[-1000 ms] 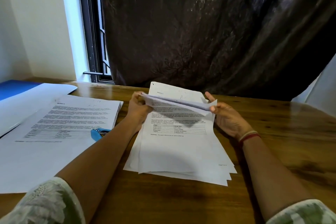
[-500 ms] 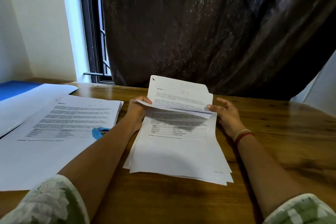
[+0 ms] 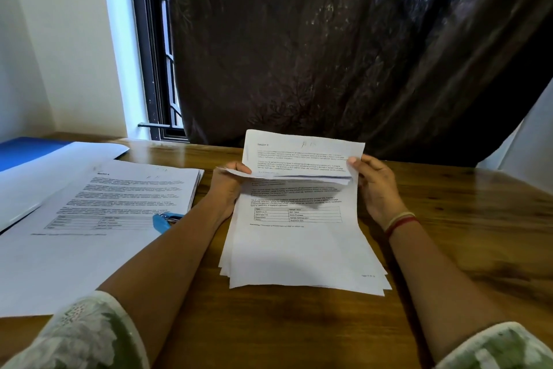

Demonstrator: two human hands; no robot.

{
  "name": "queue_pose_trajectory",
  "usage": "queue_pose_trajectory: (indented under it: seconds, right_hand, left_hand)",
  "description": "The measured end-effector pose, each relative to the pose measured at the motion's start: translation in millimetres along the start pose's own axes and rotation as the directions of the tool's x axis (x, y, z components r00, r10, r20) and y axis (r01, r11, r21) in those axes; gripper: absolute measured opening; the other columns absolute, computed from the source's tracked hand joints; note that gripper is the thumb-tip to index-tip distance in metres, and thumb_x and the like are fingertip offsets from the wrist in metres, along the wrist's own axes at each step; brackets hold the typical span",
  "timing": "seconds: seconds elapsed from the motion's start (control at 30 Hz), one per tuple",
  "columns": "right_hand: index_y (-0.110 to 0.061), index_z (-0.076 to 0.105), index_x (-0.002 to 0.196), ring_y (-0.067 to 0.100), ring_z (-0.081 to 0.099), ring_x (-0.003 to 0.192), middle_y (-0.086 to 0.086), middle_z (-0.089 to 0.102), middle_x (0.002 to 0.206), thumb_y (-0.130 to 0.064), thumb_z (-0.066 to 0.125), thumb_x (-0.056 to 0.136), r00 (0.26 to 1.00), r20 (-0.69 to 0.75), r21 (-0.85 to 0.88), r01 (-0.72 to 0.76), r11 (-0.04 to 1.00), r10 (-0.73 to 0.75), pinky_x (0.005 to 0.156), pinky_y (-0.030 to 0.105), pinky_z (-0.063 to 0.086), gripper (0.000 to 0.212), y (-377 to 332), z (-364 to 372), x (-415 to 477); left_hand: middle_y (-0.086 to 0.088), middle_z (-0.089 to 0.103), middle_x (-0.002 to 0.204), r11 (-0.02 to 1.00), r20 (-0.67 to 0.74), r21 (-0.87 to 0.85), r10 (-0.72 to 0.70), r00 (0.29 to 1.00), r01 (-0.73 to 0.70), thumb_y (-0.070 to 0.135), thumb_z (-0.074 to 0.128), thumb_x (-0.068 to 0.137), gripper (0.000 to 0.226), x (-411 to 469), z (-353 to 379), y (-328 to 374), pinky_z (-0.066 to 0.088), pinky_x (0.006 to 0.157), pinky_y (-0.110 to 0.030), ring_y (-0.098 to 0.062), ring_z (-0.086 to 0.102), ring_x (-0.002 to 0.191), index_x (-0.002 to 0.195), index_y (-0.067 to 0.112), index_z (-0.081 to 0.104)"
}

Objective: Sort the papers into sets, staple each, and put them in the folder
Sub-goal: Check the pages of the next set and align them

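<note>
A loose stack of printed papers lies on the wooden table in front of me. Its top few sheets are lifted at the far end and tilted up toward me. My left hand pinches their left edge, thumb on top. My right hand grips their right edge. A second stack of printed papers lies to the left. A blue stapler sits at that stack's right edge, partly hidden by my left forearm. A blue folder shows at the far left under white sheets.
The wooden table stretches to the right of the papers. A dark curtain hangs behind the table's far edge. A barred window and a white wall are at the back left.
Both hands have raised the lifted sheets higher and tilted them more upright, so the top page's text now faces me. The right hand has closed round their right edge.
</note>
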State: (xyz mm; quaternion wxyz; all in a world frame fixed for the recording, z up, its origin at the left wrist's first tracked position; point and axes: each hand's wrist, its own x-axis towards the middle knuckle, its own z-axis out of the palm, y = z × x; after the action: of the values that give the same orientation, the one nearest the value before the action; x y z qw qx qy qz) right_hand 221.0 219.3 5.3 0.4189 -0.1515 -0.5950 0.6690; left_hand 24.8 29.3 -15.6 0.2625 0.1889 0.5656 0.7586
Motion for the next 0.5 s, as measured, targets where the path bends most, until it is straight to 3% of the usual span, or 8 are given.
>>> queue_pose_trajectory:
  seconds: [0.07, 0.13, 0.17, 0.27, 0.3, 0.4, 0.47, 0.5]
  right_hand:
    - [-0.007, 0.064, 0.108, 0.028, 0.067, 0.099, 0.012, 0.070, 0.110, -0.032, 0.079, 0.068, 0.992, 0.121, 0.072, -0.030, 0.997, 0.021, 0.077, 0.035, 0.057, 0.049, -5.0, -3.1, -0.2]
    - [-0.012, 0.069, 0.102, 0.028, 0.067, 0.095, 0.012, 0.071, 0.104, -0.035, 0.084, 0.067, 0.969, 0.246, 0.082, -0.044, 0.996, 0.022, 0.077, 0.037, 0.057, 0.044, -6.8, -5.4, -1.3]
    - [-0.014, 0.072, 0.096, 0.026, 0.068, 0.090, 0.010, 0.071, 0.098, -0.036, 0.085, 0.063, 0.953, 0.302, 0.077, -0.047, 0.996, 0.022, 0.075, 0.036, 0.058, 0.042, -7.1, -5.8, -1.9]
    - [-0.017, 0.076, 0.087, 0.023, 0.066, 0.086, 0.008, 0.071, 0.091, -0.030, 0.085, 0.058, 0.905, 0.423, 0.062, -0.084, 0.995, 0.050, 0.073, 0.032, 0.057, 0.033, -11.3, -3.5, -4.3]
    - [-0.018, 0.077, 0.086, 0.023, 0.066, 0.087, 0.007, 0.071, 0.093, -0.030, 0.086, 0.055, 0.891, 0.449, 0.053, -0.103, 0.993, 0.068, 0.073, 0.032, 0.057, 0.034, -12.1, -3.6, -4.8]
    - [-0.017, 0.078, 0.089, 0.021, 0.068, 0.091, 0.008, 0.071, 0.105, -0.043, 0.093, 0.045, 0.868, 0.486, 0.013, -0.124, 0.992, 0.102, 0.075, 0.033, 0.058, 0.054, -14.1, -4.7, -5.8]
    - [-0.015, 0.077, 0.090, 0.022, 0.067, 0.098, 0.008, 0.071, 0.110, -0.050, 0.090, 0.049, 0.888, 0.451, 0.085, -0.147, 0.986, 0.093, 0.079, 0.035, 0.058, 0.056, -12.0, -5.6, -4.3]
    - [-0.013, 0.077, 0.089, 0.021, 0.066, 0.101, 0.006, 0.072, 0.106, -0.053, 0.087, 0.053, 0.926, 0.367, 0.146, -0.147, 0.978, 0.084, 0.082, 0.035, 0.056, 0.054, -9.8, -5.9, -2.9]
  left_hand:
    - [-0.019, 0.066, 0.114, 1.000, 0.006, -0.012, 0.014, 1.000, -0.014, 0.020, 0.065, 0.073, 0.034, -0.8, 1.3, 0.7, 0.049, 0.094, -0.053, -0.045, 0.058, 0.111, 0.102, 0.003, 0.064]
    - [-0.017, 0.066, 0.114, 0.996, -0.020, 0.035, 0.078, 0.997, -0.078, 0.004, 0.062, 0.085, 0.011, -3.2, 5.1, 1.2, 0.053, 0.091, -0.048, -0.039, 0.061, 0.106, 0.095, 0.001, 0.061]
    - [-0.015, 0.065, 0.113, 0.991, -0.029, 0.071, 0.119, 0.992, -0.117, -0.004, 0.062, 0.086, 0.013, -1.6, 5.1, -0.1, 0.054, 0.089, -0.044, -0.034, 0.062, 0.104, 0.097, 0.000, 0.060]
    - [-0.013, 0.064, 0.117, 0.970, 0.030, 0.075, 0.231, 0.972, -0.233, -0.010, 0.068, 0.079, 0.047, 0.2, 1.8, -3.1, 0.057, 0.085, -0.043, -0.029, 0.065, 0.104, 0.122, 0.004, 0.053]
    - [-0.013, 0.065, 0.116, 0.964, 0.043, 0.078, 0.252, 0.967, -0.255, -0.010, 0.068, 0.080, 0.045, 1.2, 1.3, -4.7, 0.058, 0.083, -0.041, -0.029, 0.065, 0.103, 0.121, 0.003, 0.054]
    - [-0.011, 0.068, 0.101, 0.974, -0.004, 0.094, 0.207, 0.978, -0.206, -0.008, 0.062, 0.085, 0.017, -2.1, 4.0, -1.7, 0.056, 0.071, -0.030, -0.028, 0.065, 0.096, 0.092, 0.007, 0.064]
    - [-0.011, 0.067, 0.089, 0.981, -0.017, 0.086, 0.174, 0.985, -0.172, -0.009, 0.057, 0.086, 0.024, -2.9, 6.6, -0.8, 0.052, 0.067, -0.029, -0.030, 0.063, 0.088, 0.073, 0.010, 0.063]
    - [-0.012, 0.067, 0.088, 0.986, -0.027, 0.076, 0.151, 0.988, -0.148, -0.008, 0.055, 0.086, 0.031, -2.0, 6.8, -1.1, 0.052, 0.068, -0.031, -0.031, 0.061, 0.088, 0.064, 0.012, 0.065]
